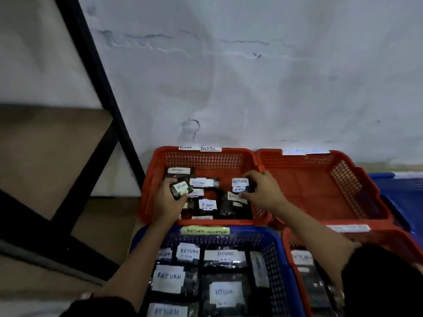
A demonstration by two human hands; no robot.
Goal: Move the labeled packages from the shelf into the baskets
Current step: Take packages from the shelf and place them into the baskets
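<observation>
1. Both hands reach into the red plastic basket (pixel 151 179) at the back left, the one with small holes in its walls and white paper tags on its far rim.
2. The left hand (pixel 166 202) curls its fingers around a small dark packet with a white "RETURN" label (pixel 180 188). The packet is tilted and held just above the others in the basket.
3. The right hand (pixel 263 191) pinches a second small dark packet with a white "RETURN" label (pixel 241 185) near the middle of the same basket.
4. More dark labeled packets (pixel 207 205) lie flat on the floor of that basket, between the two hands.
5. A second red basket (pixel 343 177) sits just to the right, touching the first.
6. A blue plastic basket (pixel 278 252) sits in front, full of bigger dark packets with white labels.
7. Another red basket (pixel 295 268) is at the front right, under the right arm.
8. A black metal shelf frame (pixel 96 72) stands on the left by the white wall (pixel 251 76).
</observation>
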